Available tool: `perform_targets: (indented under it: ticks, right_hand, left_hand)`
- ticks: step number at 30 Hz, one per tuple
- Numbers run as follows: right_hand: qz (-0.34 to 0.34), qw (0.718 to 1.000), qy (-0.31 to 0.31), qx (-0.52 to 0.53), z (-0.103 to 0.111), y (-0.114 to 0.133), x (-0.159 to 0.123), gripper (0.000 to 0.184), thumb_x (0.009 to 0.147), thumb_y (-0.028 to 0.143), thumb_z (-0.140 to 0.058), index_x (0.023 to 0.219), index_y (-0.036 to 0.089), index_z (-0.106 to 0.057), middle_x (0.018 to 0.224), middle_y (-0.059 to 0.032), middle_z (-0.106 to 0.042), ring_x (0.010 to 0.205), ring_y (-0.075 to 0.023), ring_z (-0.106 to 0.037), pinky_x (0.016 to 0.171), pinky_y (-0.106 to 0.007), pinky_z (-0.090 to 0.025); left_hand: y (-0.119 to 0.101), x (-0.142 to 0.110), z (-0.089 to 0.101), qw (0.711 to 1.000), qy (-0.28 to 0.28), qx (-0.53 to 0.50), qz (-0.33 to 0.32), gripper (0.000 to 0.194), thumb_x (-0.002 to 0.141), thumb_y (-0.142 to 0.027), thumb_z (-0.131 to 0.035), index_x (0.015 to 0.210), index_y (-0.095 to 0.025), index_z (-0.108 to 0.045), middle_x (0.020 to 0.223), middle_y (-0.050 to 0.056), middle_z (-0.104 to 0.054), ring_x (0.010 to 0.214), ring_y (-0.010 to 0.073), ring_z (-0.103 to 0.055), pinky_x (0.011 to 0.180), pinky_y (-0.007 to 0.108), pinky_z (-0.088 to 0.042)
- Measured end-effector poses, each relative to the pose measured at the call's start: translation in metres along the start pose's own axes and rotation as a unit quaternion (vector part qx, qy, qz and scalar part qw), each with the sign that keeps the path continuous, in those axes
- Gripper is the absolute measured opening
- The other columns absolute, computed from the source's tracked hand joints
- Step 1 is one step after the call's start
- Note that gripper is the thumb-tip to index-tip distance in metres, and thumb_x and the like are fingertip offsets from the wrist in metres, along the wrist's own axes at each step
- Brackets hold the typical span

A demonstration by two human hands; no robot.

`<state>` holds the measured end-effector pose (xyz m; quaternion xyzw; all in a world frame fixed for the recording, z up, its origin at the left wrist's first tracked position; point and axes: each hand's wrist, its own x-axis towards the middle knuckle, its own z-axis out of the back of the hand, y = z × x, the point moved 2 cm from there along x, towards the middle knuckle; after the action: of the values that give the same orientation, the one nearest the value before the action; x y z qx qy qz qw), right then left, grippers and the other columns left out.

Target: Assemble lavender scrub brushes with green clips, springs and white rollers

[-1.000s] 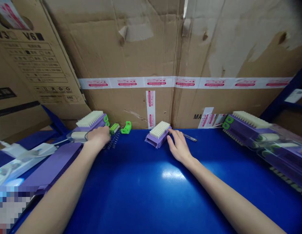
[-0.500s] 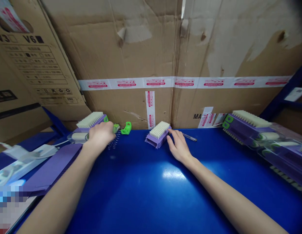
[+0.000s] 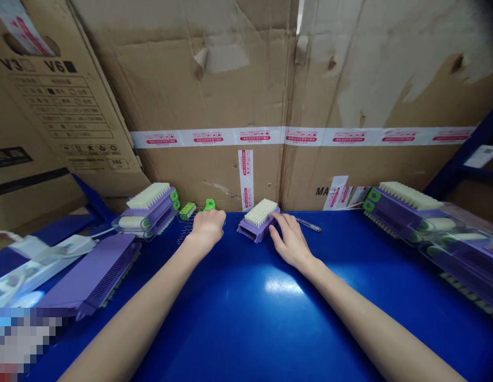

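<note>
Touches purple brush (image 3: 260, 218) on blue table (image 3: 238, 313), near cardboard (image 3: 198, 85), with right hand (image 3: 291, 241), loosely spread. Curls left hand (image 3: 209, 227) at green clip (image 3: 209, 204), beside springs (image 3: 183, 232); cannot tell whether holding anything.

Head view, close above table (image 3: 238, 318), faces forward, down toward hands (image 3: 291, 241); lower-left unclear.

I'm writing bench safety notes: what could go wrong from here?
The left hand, at the bright green part, could brush against the springs beside it and scatter them. The bristled purple block, touched by the right hand, might slide on the blue table if pushed. The slim tool beside the right hand might roll if knocked.
</note>
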<state>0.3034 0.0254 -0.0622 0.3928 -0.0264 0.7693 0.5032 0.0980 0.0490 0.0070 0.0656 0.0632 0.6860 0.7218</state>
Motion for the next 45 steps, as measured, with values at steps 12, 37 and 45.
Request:
perform_targets:
  ticks: [12,37,45]
  right_hand:
    - [0.039,0.999,0.013,-0.029,0.002,0.006,0.000,0.036,0.090,0.029,-0.041,0.122,0.014,-0.051,0.115,-0.0158,-0.057,0.108,-0.0290,-0.049,0.089,-0.046,-0.043]
    - [0.063,0.998,-0.013,-0.021,0.005,0.008,-0.002,0.035,0.089,0.025,-0.041,0.121,0.017,-0.054,0.112,-0.0136,-0.058,0.104,-0.0274,-0.051,0.088,-0.044,-0.044]
    - [0.063,0.998,-0.005,-0.021,0.004,0.008,-0.002,0.034,0.090,0.025,-0.041,0.120,0.016,-0.054,0.113,-0.0137,-0.058,0.104,-0.0279,-0.050,0.088,-0.044,-0.043]
  left_hand:
    - [0.021,0.002,0.004,0.998,-0.060,-0.010,0.020,0.031,0.078,-0.011,-0.039,0.097,-0.015,-0.063,0.101,0.016,-0.066,0.096,0.0296,-0.063,0.074,0.035,-0.049]
    - [0.012,-0.045,-0.012,0.976,-0.182,-0.083,-0.081,0.029,0.089,-0.035,-0.037,0.087,-0.018,-0.060,0.083,0.008,-0.065,0.078,0.0218,-0.062,0.067,0.031,-0.047]
    - [0.096,-0.013,-0.039,0.988,-0.033,-0.062,0.141,0.043,0.081,-0.037,-0.039,0.115,-0.016,-0.054,0.106,0.019,-0.064,0.095,0.0351,-0.062,0.073,0.040,-0.049]
